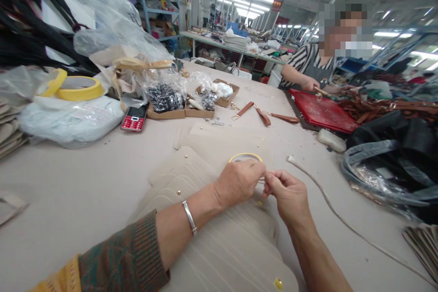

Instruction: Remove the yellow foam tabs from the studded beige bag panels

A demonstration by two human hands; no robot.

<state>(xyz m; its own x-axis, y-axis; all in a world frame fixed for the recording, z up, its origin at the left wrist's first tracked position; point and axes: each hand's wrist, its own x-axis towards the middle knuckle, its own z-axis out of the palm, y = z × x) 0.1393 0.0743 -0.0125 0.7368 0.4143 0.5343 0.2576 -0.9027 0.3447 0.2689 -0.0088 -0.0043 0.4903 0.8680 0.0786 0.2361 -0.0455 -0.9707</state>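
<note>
My left hand (239, 182), with a silver bangle on the wrist, has its fingers closed in a pinch. Its fingertips meet those of my right hand (285, 188), also pinched. Something small and thin shows between them, too small to make out. Both hands are above overlapping beige panels (205, 219) that carry small gold-coloured studs. Just behind my left hand lies a roll of yellow-edged tape (244, 156), partly hidden by it.
A red and black phone (134, 118), small cardboard boxes (167, 113) and yellow tape rolls (80, 88) lie left. Brown straps (263, 116) are behind. Rightward are a cord (328, 198), black bags (386, 137) and a person at a red tray (320, 107).
</note>
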